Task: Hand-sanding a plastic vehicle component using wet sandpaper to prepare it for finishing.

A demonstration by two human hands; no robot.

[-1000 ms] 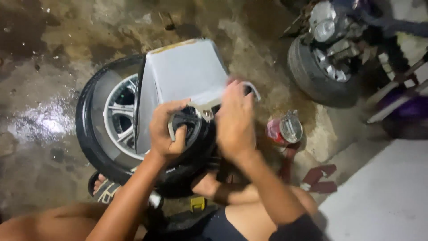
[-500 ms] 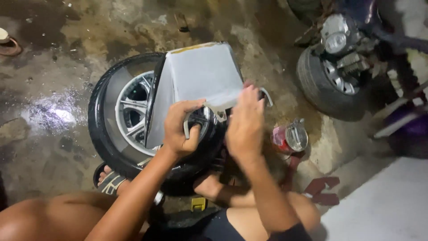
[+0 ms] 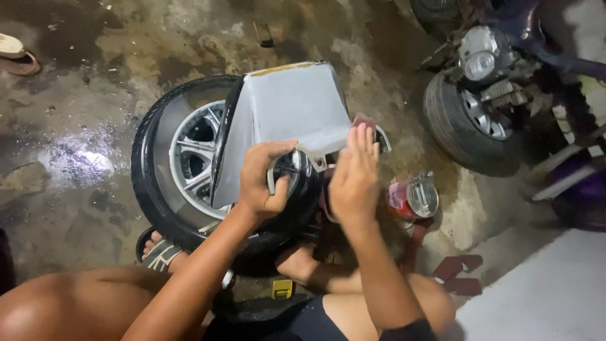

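motorcycle wheel [image 3: 470, 129], red can [image 3: 411, 199] (lid open), sandal [image 3: 16, 53]

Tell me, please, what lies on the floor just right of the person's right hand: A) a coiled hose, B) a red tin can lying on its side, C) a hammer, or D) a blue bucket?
B: a red tin can lies on its side on the concrete floor, close beside the right hand.

The right hand [image 3: 355, 178] has opened from its earlier grip; fingers now extended flat beside the grey panel [image 3: 287, 110]. The left hand [image 3: 265, 180] has shifted lower on the black round part [image 3: 302, 189].
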